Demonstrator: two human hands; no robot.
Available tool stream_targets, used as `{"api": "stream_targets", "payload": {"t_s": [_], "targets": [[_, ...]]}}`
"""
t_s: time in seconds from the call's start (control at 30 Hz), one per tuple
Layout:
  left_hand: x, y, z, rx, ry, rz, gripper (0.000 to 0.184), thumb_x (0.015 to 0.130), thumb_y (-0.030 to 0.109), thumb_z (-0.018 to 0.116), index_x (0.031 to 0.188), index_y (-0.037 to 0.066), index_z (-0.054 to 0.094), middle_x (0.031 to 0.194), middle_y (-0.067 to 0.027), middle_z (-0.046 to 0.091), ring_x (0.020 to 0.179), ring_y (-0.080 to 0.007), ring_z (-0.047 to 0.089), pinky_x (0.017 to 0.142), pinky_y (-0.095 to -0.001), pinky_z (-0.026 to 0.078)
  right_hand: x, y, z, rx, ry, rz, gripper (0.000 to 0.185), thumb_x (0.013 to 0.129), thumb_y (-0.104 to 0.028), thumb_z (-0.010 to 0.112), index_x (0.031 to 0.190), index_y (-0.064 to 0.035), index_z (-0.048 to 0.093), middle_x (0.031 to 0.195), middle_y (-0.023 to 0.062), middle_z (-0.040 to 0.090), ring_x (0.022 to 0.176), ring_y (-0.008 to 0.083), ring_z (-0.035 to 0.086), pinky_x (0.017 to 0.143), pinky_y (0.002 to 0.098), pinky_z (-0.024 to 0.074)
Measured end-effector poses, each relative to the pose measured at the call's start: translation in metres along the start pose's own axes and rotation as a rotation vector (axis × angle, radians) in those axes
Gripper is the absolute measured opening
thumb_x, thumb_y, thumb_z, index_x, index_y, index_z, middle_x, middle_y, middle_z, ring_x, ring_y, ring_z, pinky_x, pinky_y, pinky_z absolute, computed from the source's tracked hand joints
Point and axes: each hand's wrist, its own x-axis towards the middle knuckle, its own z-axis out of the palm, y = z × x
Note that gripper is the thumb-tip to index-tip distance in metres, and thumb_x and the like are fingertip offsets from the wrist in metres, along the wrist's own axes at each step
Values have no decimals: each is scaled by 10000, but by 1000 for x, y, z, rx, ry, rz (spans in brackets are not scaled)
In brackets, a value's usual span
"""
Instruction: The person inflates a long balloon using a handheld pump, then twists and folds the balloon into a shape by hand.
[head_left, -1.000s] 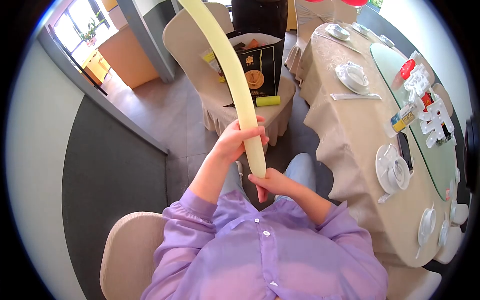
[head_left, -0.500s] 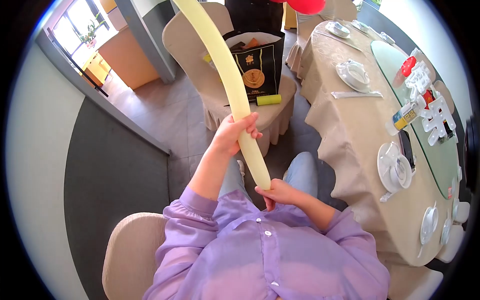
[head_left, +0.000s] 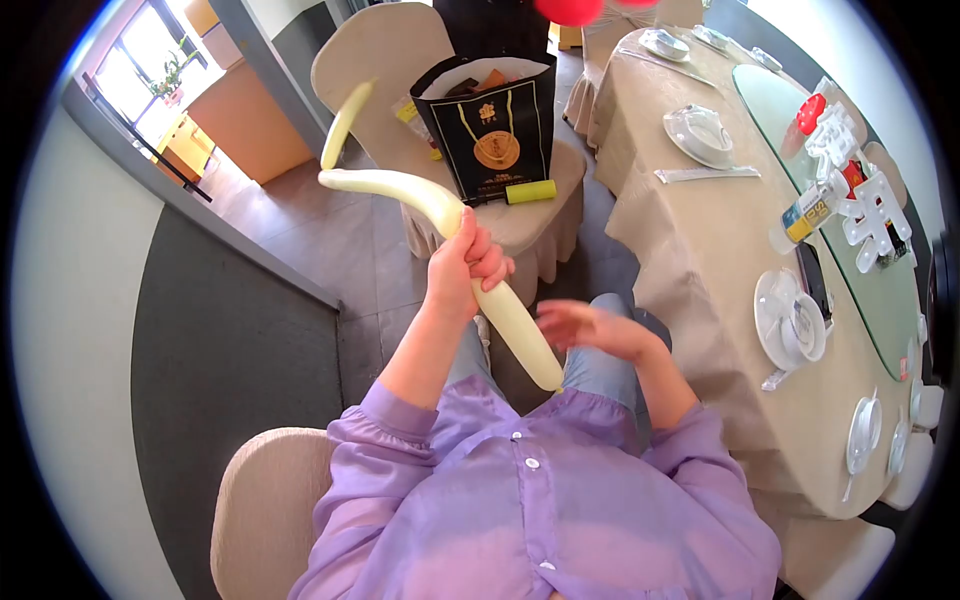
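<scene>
- Gripping the pale-yellow balloon [head_left: 520,337], our left hand [head_left: 466,265] wraps its fingers around it.
- Our right hand [head_left: 592,329], blurred and partly open, hovers empty just beside it.

Grips 1 bent, pale yellow balloon [head_left: 518,335] in left hand [head_left: 464,268]; holds right hand [head_left: 600,330], loosely spread, just beside it.

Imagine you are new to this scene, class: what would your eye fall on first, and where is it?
First, the long pale-yellow balloon, sharply bent near its far end, gripped in the left hand before the body. Next, the black bag on the chair ahead, then the bright red round shapes at the top edge.
</scene>
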Motion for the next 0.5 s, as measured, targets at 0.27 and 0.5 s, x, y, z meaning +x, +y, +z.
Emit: {"api": "stream_targets", "payload": {"t_s": [0.27, 0.5], "targets": [[-12, -22, 27, 146, -119, 22, 451, 957, 351, 306, 571, 117, 320, 514, -28, 377, 516, -185, 451, 794, -355, 399, 31, -32, 40, 679, -160, -63, 320, 830, -264, 557, 996, 0, 487, 840, 103, 572, 691, 161, 584, 627, 290, 501], [-17, -3, 7, 143, 26, -202, 410, 960, 331, 326, 609, 125, 381, 1096, -197, 587, 958, -201, 510, 879, -343, 334, 32, -34, 43, -1072, 877, -301, 323, 681, -204, 692, 925, -67, 531, 708, 49, 501, 617, 187, 536, 548, 303, 437]]}}
